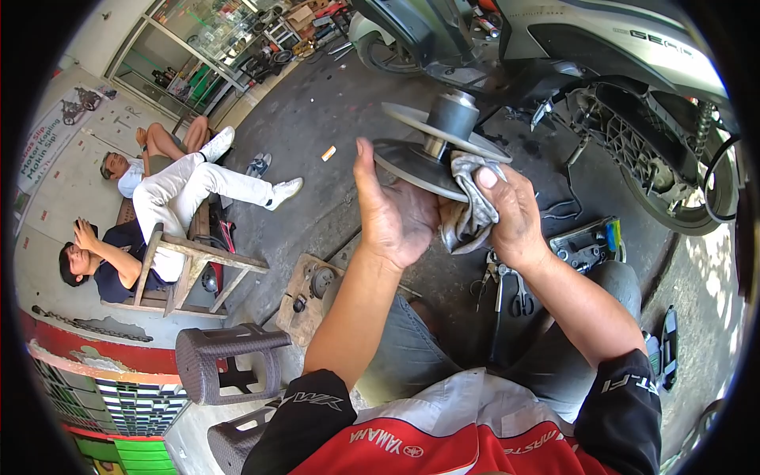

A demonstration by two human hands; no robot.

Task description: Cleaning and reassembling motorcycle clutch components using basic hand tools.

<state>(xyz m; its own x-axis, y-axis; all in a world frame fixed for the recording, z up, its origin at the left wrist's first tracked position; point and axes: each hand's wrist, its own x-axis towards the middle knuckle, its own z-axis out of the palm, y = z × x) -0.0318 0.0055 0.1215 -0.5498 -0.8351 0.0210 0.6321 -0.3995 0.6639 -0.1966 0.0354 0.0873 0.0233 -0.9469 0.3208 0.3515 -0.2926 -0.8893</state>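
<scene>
A metal scooter belt pulley (pixel 410 164), two grey discs on a short shaft with a cylindrical hub (pixel 451 116) on top, is held tilted in front of me. My left hand (pixel 396 214) supports it from below, palm up with the thumb raised; its fingers are mostly hidden behind the lower disc. My right hand (pixel 514 210) grips a crumpled grey rag (pixel 469 214), thumb on top, and presses it against the discs' right edge.
A scooter with its side casing (pixel 649 150) exposed stands at the right. Pliers (pixel 521 301) and a removed metal cover (pixel 586 245) lie on the floor. A wooden board (pixel 305 293) with round parts and a stool (pixel 229 360) are at left, beyond them two people on a bench (pixel 190 257).
</scene>
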